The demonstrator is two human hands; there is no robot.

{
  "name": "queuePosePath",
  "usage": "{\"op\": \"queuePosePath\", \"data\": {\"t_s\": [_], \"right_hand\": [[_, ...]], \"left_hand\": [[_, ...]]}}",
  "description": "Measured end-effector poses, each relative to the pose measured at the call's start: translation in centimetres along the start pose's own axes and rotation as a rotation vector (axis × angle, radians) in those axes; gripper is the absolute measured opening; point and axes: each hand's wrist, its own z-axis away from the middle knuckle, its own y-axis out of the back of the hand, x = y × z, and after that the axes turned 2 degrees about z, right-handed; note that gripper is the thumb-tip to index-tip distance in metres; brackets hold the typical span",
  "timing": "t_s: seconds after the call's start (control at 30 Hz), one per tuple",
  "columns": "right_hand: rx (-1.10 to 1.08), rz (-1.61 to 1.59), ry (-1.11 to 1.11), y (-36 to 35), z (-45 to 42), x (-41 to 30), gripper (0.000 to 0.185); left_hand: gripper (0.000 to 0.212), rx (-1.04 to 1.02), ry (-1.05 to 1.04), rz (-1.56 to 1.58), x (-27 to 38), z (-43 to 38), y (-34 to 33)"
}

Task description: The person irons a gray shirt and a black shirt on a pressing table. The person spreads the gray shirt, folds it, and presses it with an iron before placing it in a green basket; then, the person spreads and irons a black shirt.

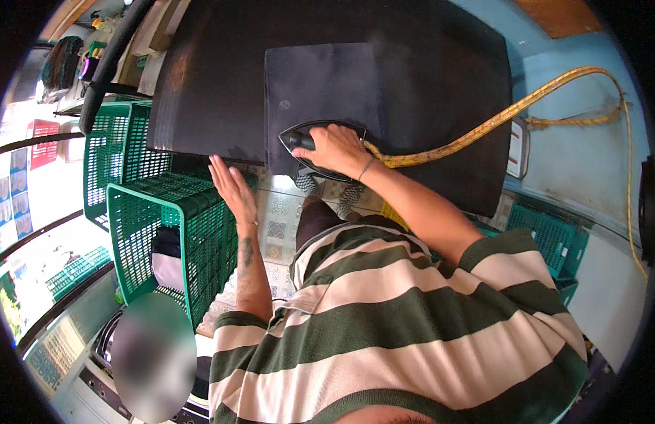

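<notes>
My right hand (335,149) grips the handle of a clothes iron (354,127), whose pointed tip faces left. Beneath the iron, a folded dark navy cloth (322,79) lies flat, its near end reaching past the edge of the black-covered ironing table (439,95). A small pale mark shows on the cloth, left of its middle. My left hand (232,191) is raised off the near left edge of the table, with nothing in it. Its fingers point away from me and lie nearly together, the thumb side towards the right.
A thick yellow-sheathed cord (439,155) loops from the iron to the blue wall (571,153) at the right. On the left stand green plastic crates (200,238), one holding folded cloth (167,269). Another crate (539,236) is at the right. A dark bar (102,79) crosses the upper left.
</notes>
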Motion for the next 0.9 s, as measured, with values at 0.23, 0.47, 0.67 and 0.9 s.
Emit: {"op": "queuePosePath", "data": {"t_s": [0.23,0.47,0.67,0.9], "right_hand": [[0.328,-0.179,-0.351,8.9,-10.2,6.6,0.07],[0.474,-0.328,-0.79,14.6,-5.9,18.8,0.073],[0.847,0.68,-0.798,13.6,0.0,28.7,0.078],[0.553,0.1,-0.531,-4.6,1.6,13.0,0.066]], "left_hand": [[0.052,-0.264,-0.271,-0.084,5.7,-7.1,-6.5],[0.055,-0.207,-0.137,0.037,2.9,-6.3,-5.3],[0.039,-0.334,0.189,0.344,0.2,-6.9,-4.8],[0.066,-0.353,0.185,0.174,4.6,-5.4,-6.6]]}}
